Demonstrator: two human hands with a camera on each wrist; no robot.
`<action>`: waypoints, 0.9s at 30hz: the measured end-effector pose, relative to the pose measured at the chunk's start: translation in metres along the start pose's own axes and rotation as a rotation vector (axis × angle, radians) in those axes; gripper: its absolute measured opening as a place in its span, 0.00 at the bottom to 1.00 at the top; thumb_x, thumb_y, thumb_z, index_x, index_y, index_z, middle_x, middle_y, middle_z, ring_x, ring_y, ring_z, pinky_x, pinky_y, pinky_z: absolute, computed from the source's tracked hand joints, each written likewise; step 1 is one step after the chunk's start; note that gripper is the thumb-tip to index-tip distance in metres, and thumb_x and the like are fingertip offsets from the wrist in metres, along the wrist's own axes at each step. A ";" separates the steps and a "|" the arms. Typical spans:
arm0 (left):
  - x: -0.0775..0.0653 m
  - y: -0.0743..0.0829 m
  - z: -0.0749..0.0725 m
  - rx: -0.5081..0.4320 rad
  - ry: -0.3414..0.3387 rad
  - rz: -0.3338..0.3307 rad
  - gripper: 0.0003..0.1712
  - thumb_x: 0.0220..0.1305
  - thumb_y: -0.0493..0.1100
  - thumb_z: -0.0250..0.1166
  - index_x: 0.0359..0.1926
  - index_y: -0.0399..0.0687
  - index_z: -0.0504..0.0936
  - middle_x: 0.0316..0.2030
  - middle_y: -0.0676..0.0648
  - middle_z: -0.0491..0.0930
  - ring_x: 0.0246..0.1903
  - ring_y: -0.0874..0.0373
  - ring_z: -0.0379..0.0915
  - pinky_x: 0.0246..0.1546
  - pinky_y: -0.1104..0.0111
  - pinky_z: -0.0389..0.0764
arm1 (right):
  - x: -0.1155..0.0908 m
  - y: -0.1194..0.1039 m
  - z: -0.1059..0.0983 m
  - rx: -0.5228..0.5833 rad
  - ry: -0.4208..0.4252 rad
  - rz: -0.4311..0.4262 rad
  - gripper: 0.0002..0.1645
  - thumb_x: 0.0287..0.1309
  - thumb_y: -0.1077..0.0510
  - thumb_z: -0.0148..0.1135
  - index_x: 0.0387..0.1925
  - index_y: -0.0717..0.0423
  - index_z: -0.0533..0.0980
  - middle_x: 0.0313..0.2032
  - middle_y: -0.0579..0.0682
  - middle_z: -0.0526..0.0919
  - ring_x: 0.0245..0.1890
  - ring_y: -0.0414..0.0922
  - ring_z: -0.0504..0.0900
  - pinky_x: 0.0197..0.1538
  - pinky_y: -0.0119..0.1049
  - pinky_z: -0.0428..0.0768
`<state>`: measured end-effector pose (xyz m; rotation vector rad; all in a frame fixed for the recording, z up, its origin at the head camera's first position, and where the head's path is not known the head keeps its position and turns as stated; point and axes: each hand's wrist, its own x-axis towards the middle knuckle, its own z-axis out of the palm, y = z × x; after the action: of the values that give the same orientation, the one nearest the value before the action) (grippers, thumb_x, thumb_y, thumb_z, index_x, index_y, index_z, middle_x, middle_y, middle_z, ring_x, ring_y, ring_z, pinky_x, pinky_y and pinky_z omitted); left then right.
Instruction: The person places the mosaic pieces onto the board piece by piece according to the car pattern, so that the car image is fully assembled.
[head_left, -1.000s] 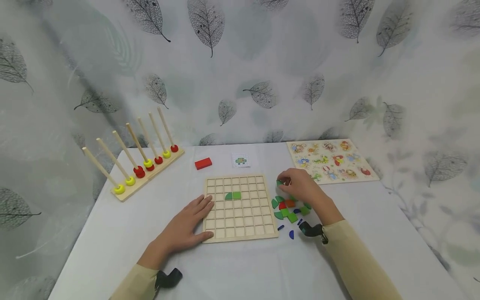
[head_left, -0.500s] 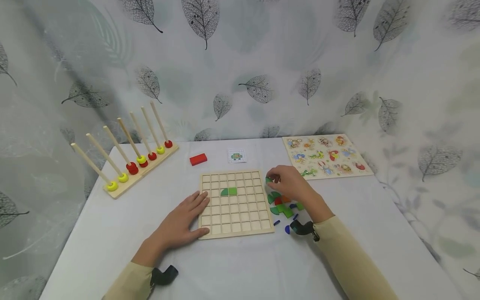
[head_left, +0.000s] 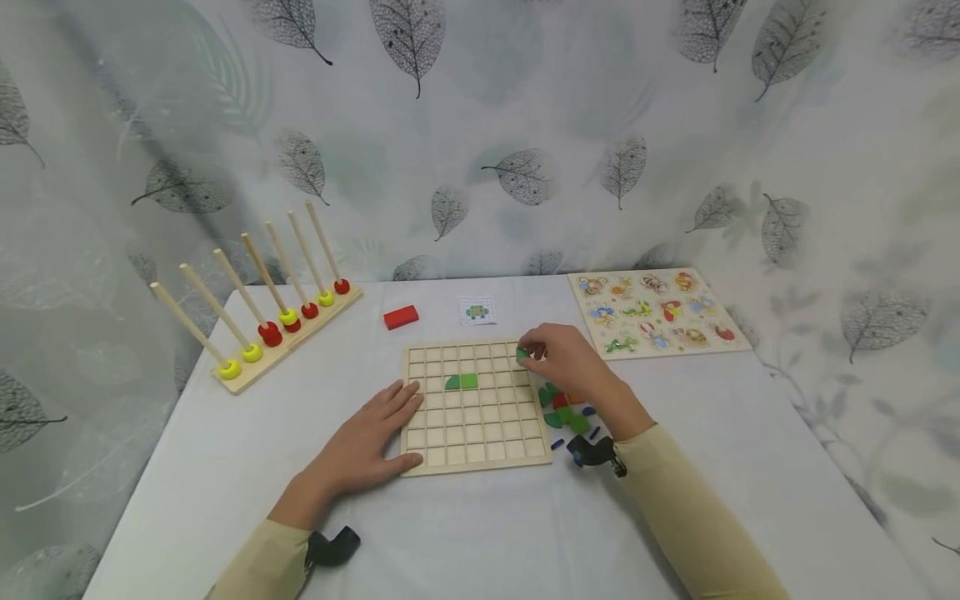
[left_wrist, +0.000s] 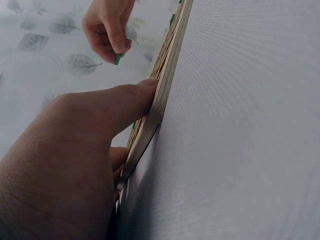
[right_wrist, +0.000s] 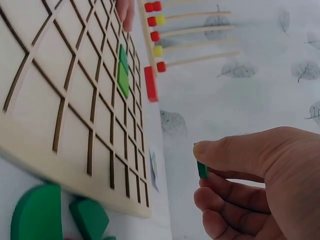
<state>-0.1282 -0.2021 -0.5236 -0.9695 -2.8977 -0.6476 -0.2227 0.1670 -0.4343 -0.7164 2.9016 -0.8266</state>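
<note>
My right hand (head_left: 562, 360) pinches a green quarter-round tile (right_wrist: 202, 169) between thumb and fingers, held above the far right corner of the wooden grid board (head_left: 480, 454). Along the board's left edge, my left hand (head_left: 367, 442) rests with fingers spread, thumb on the near left corner. Two tiles lie in neighbouring cells: a dark green quarter-round tile (head_left: 453, 382) and a light green square tile (head_left: 468, 381). Right of the board is a loose pile of green, red, orange and blue tiles (head_left: 564, 414), partly hidden by my right forearm.
Behind the board lie a small pattern card (head_left: 477, 311) and a red block (head_left: 401, 317). A peg stand (head_left: 292, 340) with red and yellow beads stands at the back left. At the back right is a picture puzzle board (head_left: 660, 312).
My right hand has moved left from over the loose tiles to the board's far right corner, carrying the green quarter-round tile. My left hand stays on the board's edge.
</note>
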 end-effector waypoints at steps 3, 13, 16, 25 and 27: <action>0.002 -0.001 0.001 0.003 -0.003 -0.003 0.54 0.71 0.70 0.64 0.86 0.49 0.61 0.85 0.50 0.54 0.85 0.47 0.44 0.80 0.47 0.58 | 0.004 -0.004 0.002 0.002 -0.004 -0.008 0.13 0.68 0.58 0.75 0.51 0.57 0.89 0.42 0.46 0.87 0.40 0.43 0.82 0.46 0.42 0.84; 0.002 0.001 0.000 -0.016 0.000 0.000 0.53 0.70 0.68 0.66 0.85 0.48 0.62 0.85 0.49 0.55 0.84 0.46 0.45 0.79 0.46 0.59 | 0.010 -0.014 0.014 -0.002 -0.040 -0.013 0.15 0.68 0.57 0.76 0.52 0.58 0.88 0.42 0.47 0.87 0.41 0.43 0.82 0.46 0.42 0.84; 0.001 0.000 -0.001 -0.022 0.002 0.001 0.53 0.70 0.68 0.67 0.85 0.47 0.62 0.85 0.49 0.55 0.84 0.46 0.44 0.79 0.45 0.59 | 0.011 -0.018 0.021 -0.010 -0.039 -0.029 0.14 0.68 0.58 0.76 0.52 0.58 0.88 0.42 0.47 0.87 0.40 0.43 0.81 0.45 0.41 0.83; 0.001 0.001 0.000 -0.016 0.000 -0.005 0.53 0.70 0.68 0.66 0.85 0.48 0.62 0.85 0.49 0.55 0.84 0.46 0.45 0.79 0.45 0.60 | 0.014 -0.022 0.037 -0.017 -0.041 -0.014 0.15 0.67 0.59 0.77 0.53 0.58 0.88 0.42 0.47 0.86 0.41 0.43 0.83 0.46 0.40 0.84; 0.002 0.001 -0.001 -0.011 -0.004 -0.008 0.53 0.70 0.68 0.66 0.86 0.48 0.61 0.85 0.50 0.55 0.84 0.46 0.45 0.79 0.45 0.60 | 0.015 -0.022 0.039 -0.013 -0.046 -0.014 0.14 0.67 0.59 0.76 0.53 0.58 0.88 0.42 0.47 0.86 0.41 0.43 0.83 0.46 0.40 0.84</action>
<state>-0.1291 -0.2007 -0.5220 -0.9627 -2.9061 -0.6638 -0.2202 0.1243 -0.4554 -0.7471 2.8677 -0.7822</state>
